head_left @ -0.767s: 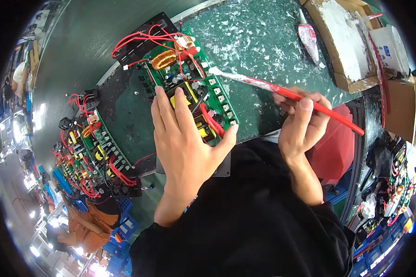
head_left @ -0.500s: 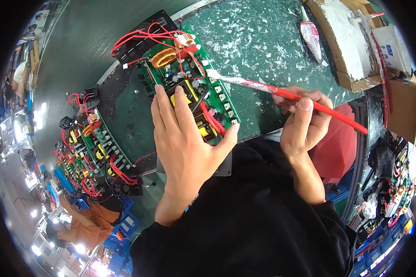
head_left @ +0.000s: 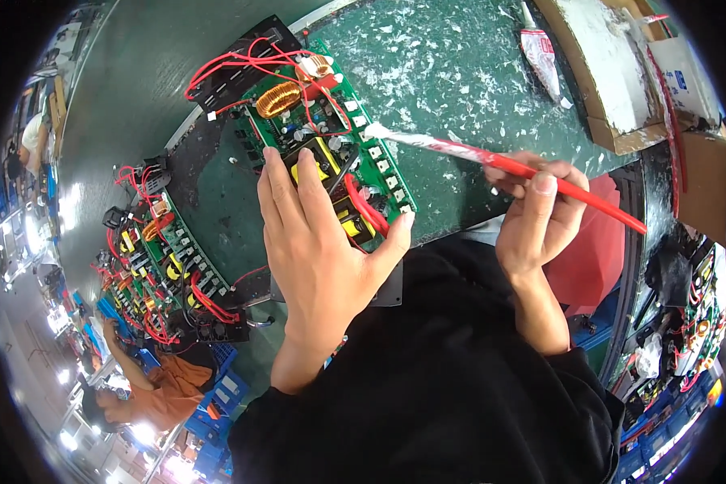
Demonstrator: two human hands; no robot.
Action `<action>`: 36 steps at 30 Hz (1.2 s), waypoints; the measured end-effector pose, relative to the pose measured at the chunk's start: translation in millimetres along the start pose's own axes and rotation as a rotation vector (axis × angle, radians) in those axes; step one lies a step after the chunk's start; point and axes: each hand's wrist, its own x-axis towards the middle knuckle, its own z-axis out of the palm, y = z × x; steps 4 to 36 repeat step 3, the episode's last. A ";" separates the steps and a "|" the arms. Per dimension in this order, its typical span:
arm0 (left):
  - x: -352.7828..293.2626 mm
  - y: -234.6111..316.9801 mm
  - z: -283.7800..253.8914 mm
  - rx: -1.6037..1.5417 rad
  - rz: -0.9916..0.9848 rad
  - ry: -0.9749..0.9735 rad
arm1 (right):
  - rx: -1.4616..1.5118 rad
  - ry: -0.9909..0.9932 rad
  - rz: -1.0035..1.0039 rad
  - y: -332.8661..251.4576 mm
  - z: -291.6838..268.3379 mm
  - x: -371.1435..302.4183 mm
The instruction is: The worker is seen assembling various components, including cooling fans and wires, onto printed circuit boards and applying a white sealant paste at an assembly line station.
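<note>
A green circuit board (head_left: pixel 385 179) carries copper coils, yellow-and-black transformers, red wires and a row of white pieces along its right edge. Spread across its near part is my left hand (head_left: pixel 321 250), open, with fingertips by the transformers and thumb at the board's near right corner. My right hand (head_left: pixel 543 211) is closed around a long red stick (head_left: pixel 585 196) whose far end is coated in white paste. That coated tip meets the board's right edge, at the white pieces. A black slotted plate (head_left: pixel 246 71) with loose red wires adjoins the board's far end.
A similar wired board (head_left: pixel 181 242) lies to the left. On the paste-flecked green table (head_left: pixel 452 73) are a tube of paste (head_left: pixel 540 60) and a cardboard box (head_left: pixel 613 143) smeared white. Further boards (head_left: pixel 698 331) are at right. A person in orange (head_left: pixel 165 391) is at lower left.
The stick's pasted tip and my right hand have shifted slightly toward the right and nearer to me. The board and my left hand have moved a little left.
</note>
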 end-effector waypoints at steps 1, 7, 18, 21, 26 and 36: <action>0.3 0.1 0.6 0.007 0.000 -0.004 | -0.028 -0.057 -0.029 0.8 0.3 -0.1; 0.4 0.4 2.0 0.001 0.005 -0.010 | -0.060 -0.110 -0.057 1.7 0.9 -0.5; 0.4 0.4 2.0 0.001 0.005 -0.010 | -0.060 -0.110 -0.057 1.7 0.9 -0.5; 0.4 0.4 2.0 0.001 0.005 -0.010 | -0.060 -0.110 -0.057 1.7 0.9 -0.5; 0.4 0.4 2.0 0.001 0.005 -0.010 | -0.060 -0.110 -0.057 1.7 0.9 -0.5; 0.4 0.4 2.0 0.001 0.005 -0.010 | -0.060 -0.110 -0.057 1.7 0.9 -0.5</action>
